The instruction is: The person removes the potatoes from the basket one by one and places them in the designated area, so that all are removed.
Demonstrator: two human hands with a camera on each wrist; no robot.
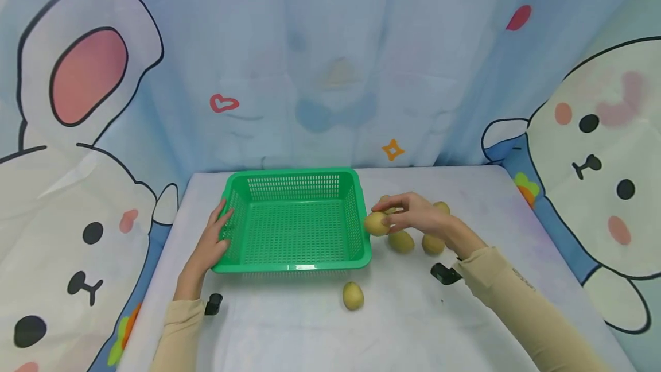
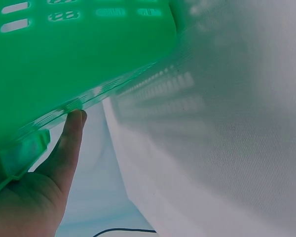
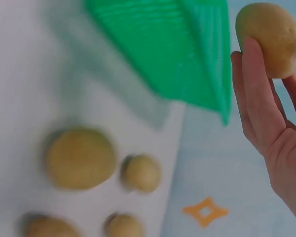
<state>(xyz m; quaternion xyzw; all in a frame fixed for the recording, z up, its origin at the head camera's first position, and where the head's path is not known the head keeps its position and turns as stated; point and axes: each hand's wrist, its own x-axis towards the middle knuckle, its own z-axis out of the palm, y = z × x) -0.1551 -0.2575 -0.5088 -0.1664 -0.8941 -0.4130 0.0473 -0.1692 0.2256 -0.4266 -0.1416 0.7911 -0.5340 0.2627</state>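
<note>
A green plastic basket (image 1: 291, 266) with slotted sides stands on the table, its bottom bare. My left hand (image 1: 213, 243) grips its left rim; in the left wrist view a finger (image 2: 71, 138) presses up under the rim. My right hand (image 1: 415, 214) pinches a yellow-brown potato (image 1: 376, 224) between thumb and fingertips, right at the basket's right rim. The right wrist view has this potato (image 3: 269, 39) raised in the fingers, beside the basket's corner (image 3: 187, 59). Below the right hand lie more potatoes, among them one potato (image 1: 401, 242) and another potato (image 1: 432, 244).
A single potato (image 1: 353, 295) lies in front of the basket, near its right corner. Behind the right hand, a potato (image 1: 441, 207) is partly covered. The white-covered table (image 1: 289, 332) ends at a blue cartoon curtain (image 1: 330, 62) at the back.
</note>
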